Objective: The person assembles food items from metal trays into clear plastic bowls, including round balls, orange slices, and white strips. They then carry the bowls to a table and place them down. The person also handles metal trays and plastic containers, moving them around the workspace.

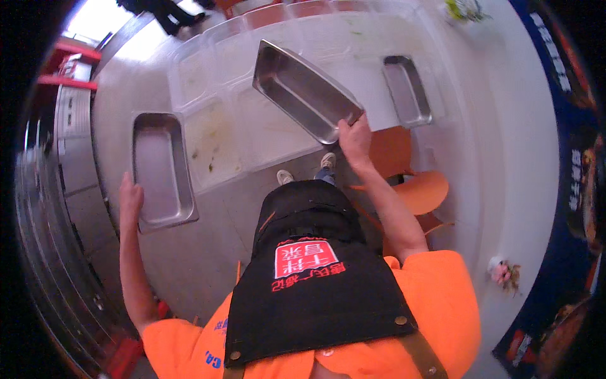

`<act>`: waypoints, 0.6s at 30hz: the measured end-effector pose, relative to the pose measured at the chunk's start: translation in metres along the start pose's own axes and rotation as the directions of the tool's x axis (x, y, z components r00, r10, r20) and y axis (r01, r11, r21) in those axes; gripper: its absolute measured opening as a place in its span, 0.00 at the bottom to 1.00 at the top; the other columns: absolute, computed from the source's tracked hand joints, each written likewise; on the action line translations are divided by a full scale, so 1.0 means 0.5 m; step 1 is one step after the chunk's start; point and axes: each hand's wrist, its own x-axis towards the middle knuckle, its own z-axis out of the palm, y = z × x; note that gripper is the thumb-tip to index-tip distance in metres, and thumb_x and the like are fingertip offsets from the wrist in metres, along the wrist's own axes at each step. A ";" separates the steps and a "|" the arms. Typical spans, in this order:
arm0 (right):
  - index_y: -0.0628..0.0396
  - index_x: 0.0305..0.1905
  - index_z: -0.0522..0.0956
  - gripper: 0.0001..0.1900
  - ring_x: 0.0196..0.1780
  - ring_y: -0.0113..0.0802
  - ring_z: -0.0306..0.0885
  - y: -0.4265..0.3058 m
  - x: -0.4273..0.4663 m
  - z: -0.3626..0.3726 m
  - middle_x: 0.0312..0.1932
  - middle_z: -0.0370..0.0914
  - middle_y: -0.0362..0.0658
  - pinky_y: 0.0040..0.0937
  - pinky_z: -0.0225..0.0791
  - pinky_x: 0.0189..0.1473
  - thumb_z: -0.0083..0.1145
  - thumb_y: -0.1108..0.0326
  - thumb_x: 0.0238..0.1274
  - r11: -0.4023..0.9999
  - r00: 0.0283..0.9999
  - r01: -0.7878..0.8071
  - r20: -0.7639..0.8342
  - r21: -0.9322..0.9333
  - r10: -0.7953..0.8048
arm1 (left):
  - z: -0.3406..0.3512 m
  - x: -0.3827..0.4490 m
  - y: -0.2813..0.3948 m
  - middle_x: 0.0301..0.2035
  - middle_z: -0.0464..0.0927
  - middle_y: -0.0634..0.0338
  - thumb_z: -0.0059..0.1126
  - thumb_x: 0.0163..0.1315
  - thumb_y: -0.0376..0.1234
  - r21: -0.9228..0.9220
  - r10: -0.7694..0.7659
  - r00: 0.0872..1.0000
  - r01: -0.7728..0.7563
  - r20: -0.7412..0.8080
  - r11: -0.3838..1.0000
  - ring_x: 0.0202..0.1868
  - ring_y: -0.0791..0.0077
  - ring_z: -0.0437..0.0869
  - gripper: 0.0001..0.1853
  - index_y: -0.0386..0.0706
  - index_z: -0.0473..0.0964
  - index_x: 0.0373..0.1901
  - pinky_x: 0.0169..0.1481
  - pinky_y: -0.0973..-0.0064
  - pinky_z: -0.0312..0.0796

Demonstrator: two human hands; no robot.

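Observation:
In the head view my left hand (130, 196) grips the outer long rim of a deep rectangular stainless steel pan (163, 166). That pan is held out at the left over the grey floor, its open side facing me. My right hand (355, 142) has hold of the near corner of a second steel pan (303, 92), which hangs tilted over the clear plastic containers. No contents show in either pan. A narrower steel pan (409, 90) lies to the right of my right hand, apart from it.
Several clear plastic containers (208, 142) stand side by side before me, some with green scraps inside. Orange chairs (419, 192) are at the right, beside a long pale surface (511, 118) with pink flowers (504, 275). Metal cabinets (78, 161) line the left. A person's legs (170, 16) show far off.

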 end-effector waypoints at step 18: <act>0.59 0.57 0.71 0.19 0.51 0.35 0.76 0.309 -0.045 -0.101 0.50 0.75 0.45 0.32 0.70 0.53 0.54 0.65 0.62 0.218 0.823 -0.415 0.263 0.883 0.504 | 0.096 0.068 1.094 0.28 0.77 0.58 0.51 0.52 0.33 -0.763 0.283 0.709 0.594 0.646 0.253 0.31 0.70 0.76 0.14 0.31 0.75 0.35 0.36 0.71 0.69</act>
